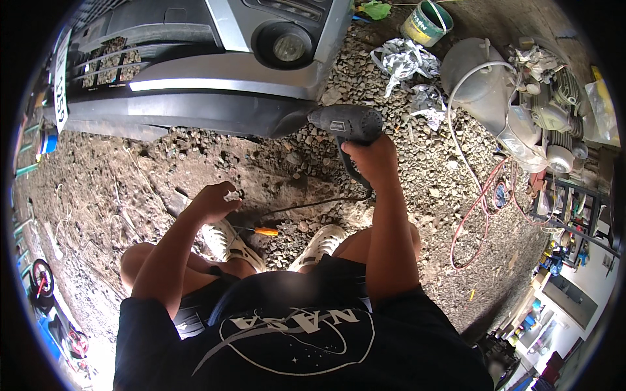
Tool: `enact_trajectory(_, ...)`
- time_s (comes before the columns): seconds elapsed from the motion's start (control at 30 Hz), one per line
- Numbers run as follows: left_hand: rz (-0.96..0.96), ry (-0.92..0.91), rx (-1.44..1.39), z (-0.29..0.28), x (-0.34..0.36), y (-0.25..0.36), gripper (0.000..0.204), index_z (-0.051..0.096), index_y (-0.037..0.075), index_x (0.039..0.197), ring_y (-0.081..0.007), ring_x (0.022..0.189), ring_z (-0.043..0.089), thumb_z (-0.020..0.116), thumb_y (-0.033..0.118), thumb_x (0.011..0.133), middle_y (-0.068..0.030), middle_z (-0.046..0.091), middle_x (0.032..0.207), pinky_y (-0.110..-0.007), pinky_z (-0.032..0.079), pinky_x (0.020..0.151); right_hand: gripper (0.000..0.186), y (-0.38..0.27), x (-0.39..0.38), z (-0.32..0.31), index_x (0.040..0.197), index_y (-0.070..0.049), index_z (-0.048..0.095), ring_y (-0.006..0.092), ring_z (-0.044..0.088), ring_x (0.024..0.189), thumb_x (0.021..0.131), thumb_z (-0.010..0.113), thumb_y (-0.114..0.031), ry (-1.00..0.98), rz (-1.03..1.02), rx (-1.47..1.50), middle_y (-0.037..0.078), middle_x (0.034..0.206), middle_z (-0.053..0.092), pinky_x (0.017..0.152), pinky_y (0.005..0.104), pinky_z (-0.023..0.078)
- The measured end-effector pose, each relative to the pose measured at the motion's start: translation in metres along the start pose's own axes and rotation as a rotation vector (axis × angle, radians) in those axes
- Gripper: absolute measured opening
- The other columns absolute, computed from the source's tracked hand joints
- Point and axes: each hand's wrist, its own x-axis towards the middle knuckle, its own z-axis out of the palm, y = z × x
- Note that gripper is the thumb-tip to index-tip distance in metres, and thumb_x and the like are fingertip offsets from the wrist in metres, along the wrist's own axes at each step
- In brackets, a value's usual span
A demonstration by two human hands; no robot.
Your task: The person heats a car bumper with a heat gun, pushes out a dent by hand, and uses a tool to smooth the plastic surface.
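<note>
Two things are held: the right hand [378, 160] is wrapped around the handle of a black heat gun [355, 121], whose nozzle points left toward the lower corner of a car's bumper [195, 112]. The left hand [210, 202], well apart from it, is curled, fingers closed on what seems a small white scrap [232, 195], mostly hidden. A dark cord [313, 206] runs leftward over the gravelly ground [280, 163]. An orange-handled screwdriver [266, 231] lies between two white shoes [328, 241]; a green-and-yellow bucket [420, 27] stands near crumpled sheeting [409, 60].
</note>
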Motion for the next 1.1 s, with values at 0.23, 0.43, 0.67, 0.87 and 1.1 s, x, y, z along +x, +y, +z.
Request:
enact_trajectory(0.23, 0.041, 0.032, 0.027, 0.004, 0.002, -0.006, 0.06, 0.067, 0.006, 0.135, -0.0375, 0.11, 0.074, 0.079, 0.044, 0.09, -0.025, 0.075, 0.119, -0.044, 0.058, 0.096, 0.044, -0.013, -0.015, 0.004, 0.114, -0.004, 0.078, 0.0363, 0.078, 0.1, 0.075, 0.086, -0.023, -0.021, -0.053, -0.071, 0.019, 0.104, 0.08, 0.09, 0.0448, 0.061)
enact_trajectory(0.43, 0.076, 0.064, 0.045, 0.007, -0.001, -0.01, 0.057, 0.068, 0.006, 0.134, -0.0378, 0.105, 0.075, 0.078, 0.044, 0.091, -0.0247, 0.076, 0.113, -0.044, 0.058, 0.094, 0.044, -0.026, -0.029, 0.01, 0.115, 0.001, 0.074, 0.0328, 0.079, 0.098, 0.079, 0.086, -0.023, -0.039, -0.148, -0.037, 0.021, 0.106, 0.079, 0.087, 0.0427, 0.061)
enact_trajectory(0.67, 0.061, 0.025, 0.007, -0.001, -0.004, 0.011, 0.057, 0.068, 0.006, 0.134, -0.0394, 0.11, 0.073, 0.077, 0.042, 0.091, -0.0245, 0.075, 0.119, -0.045, 0.057, 0.098, 0.038, 0.072, 0.03, 0.002, 0.111, 0.001, 0.072, 0.0319, 0.075, 0.084, 0.085, 0.083, -0.025, 0.329, 0.202, 0.105, 0.019, 0.098, 0.078, 0.076, 0.0419, 0.059)
enact_trajectory(0.87, 0.185, 0.06, 0.072, 0.0, -0.008, 0.028, 0.057, 0.066, 0.003, 0.135, -0.0351, 0.103, 0.075, 0.076, 0.037, 0.091, -0.021, 0.076, 0.114, -0.044, 0.058, 0.096, 0.018, 0.087, 0.027, -0.022, 0.102, 0.002, 0.073, 0.0169, 0.069, 0.06, 0.087, 0.079, -0.006, 0.493, 0.41, 0.497, 0.009, 0.084, 0.074, 0.048, 0.0305, 0.052)
enact_trajectory(1.1, 0.318, 0.147, 0.198, 0.012, 0.002, 0.02, 0.058, 0.066, 0.002, 0.136, -0.0343, 0.107, 0.075, 0.078, 0.039, 0.092, -0.0216, 0.073, 0.128, -0.044, 0.058, 0.097, 0.017, 0.082, 0.027, -0.024, 0.105, -0.001, 0.074, 0.015, 0.069, 0.059, 0.089, 0.077, -0.007, 0.538, 0.39, 0.568, 0.007, 0.081, 0.073, 0.051, 0.0297, 0.054)
